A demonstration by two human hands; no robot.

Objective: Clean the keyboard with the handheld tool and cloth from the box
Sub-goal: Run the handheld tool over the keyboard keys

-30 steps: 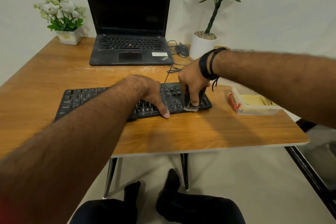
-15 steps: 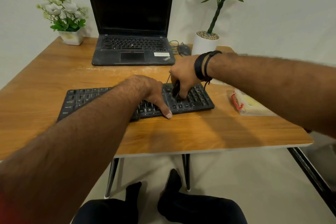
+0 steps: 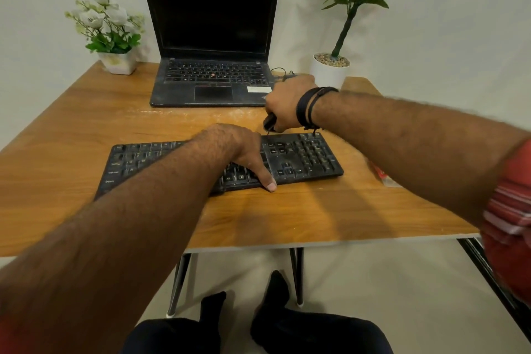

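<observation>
wood-grain desk [image 3: 86, 135] fills most of what i see, with a laptop [image 3: 211, 46] at the back, flowers [image 3: 109, 29] at its left and a potted plant [image 3: 342, 23] at its right. the keyboard [image 3: 304, 155], black and dusty, lies across the middle of the desk, near its front edge. it looks like a light, stiff slab that would skate on the smooth top if i scrubbed it unbraced, so i judge the flat press is the right hold: my left hand [image 3: 238, 149] lies over the middle keys, thumb stretched down to the front edge, the other fingers hidden from me. my right hand [image 3: 287, 103] hovers just past the keyboard's far edge, fingers curled round the tool [image 3: 269, 123], of which only a dark stub shows below the fist. it seems small, rigid and light; gripping the handle low should give control over the bristles, though i cannot see them. the keys are the fragile part, so light strokes between rows. the box [image 3: 383, 175] is mostly hidden behind my right forearm, just a red-trimmed corner showing; i cannot see the cloth.
</observation>
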